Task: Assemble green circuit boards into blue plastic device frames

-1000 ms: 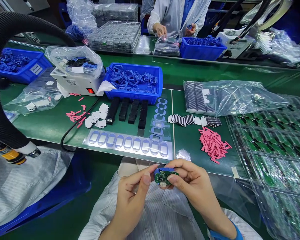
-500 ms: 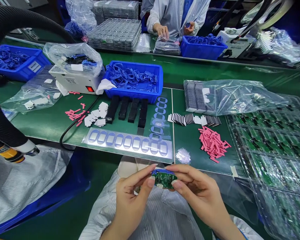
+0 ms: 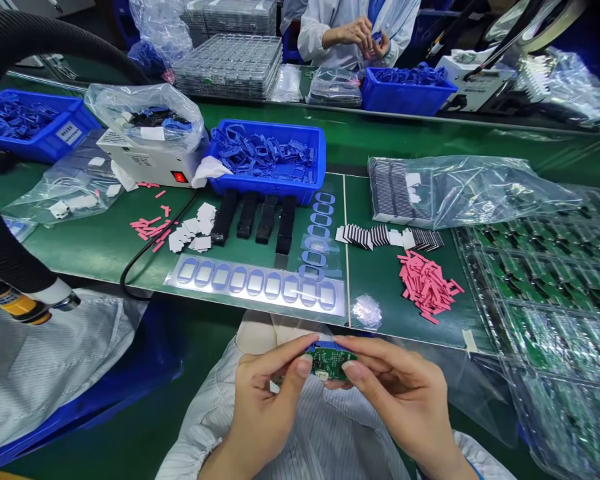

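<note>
Both my hands hold a small green circuit board (image 3: 330,363) in front of my chest, just below the bench's front edge. A blue plastic frame (image 3: 325,345) runs along the board's upper edge, and a small white connector sits on its lower edge. My left hand (image 3: 265,400) pinches the board's left end between thumb and fingers. My right hand (image 3: 395,393) grips the right end. A clear sheet of blue-grey oval pieces (image 3: 255,287) lies on the bench just beyond my hands.
A blue crate (image 3: 270,191) of blue plastic frames stands on the green bench, with black blocks before it. Pink strips (image 3: 427,285) lie to the right, beside stacked trays of green boards (image 3: 545,293). A black hose (image 3: 10,227) curves at left. A co-worker (image 3: 350,33) works opposite.
The board has turned from a tilted pose to a flatter one and sits slightly lower, with my hands around it. The co-worker's hands have risen and come together.
</note>
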Tool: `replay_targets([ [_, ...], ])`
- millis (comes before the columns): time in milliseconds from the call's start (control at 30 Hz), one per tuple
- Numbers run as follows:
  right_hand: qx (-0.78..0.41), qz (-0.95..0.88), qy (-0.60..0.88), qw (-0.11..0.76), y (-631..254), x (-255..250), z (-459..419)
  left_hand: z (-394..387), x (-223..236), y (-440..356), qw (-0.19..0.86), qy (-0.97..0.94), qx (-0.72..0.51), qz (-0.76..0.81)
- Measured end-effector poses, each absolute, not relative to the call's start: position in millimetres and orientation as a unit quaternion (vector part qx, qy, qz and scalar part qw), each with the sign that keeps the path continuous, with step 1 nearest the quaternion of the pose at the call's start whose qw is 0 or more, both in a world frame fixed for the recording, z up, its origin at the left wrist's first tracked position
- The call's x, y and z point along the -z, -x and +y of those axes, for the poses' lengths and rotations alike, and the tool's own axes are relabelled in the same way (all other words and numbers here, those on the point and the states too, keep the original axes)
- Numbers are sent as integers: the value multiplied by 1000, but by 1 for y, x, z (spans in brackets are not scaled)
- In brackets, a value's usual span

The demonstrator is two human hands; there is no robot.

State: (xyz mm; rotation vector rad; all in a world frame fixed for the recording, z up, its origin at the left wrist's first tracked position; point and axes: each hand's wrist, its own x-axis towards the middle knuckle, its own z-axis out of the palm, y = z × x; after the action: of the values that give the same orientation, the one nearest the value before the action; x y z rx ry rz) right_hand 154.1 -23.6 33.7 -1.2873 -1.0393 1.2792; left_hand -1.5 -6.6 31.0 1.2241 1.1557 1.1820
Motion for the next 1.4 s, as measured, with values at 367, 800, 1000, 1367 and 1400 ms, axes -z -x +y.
replay_targets([
  [367,-596,-441,465,485,-163,-33,-14,-7,-26,4,609,-478,-491,399],
  [800,-338,-654,464,492,-177,-32,-12,-6,-28,3,534,-522,-526,406],
  [1000,-294,-668,473,493,-173,-34,-13,-2,-33,-1,430,-581,-546,423],
  [1367,-176,-671,504,514,-161,-27,-19,-3,-26,-2,304,-636,-582,406],
  [1400,-166,-667,507,520,-160,-27,-19,-3,-26,-2,304,-634,-585,405],
])
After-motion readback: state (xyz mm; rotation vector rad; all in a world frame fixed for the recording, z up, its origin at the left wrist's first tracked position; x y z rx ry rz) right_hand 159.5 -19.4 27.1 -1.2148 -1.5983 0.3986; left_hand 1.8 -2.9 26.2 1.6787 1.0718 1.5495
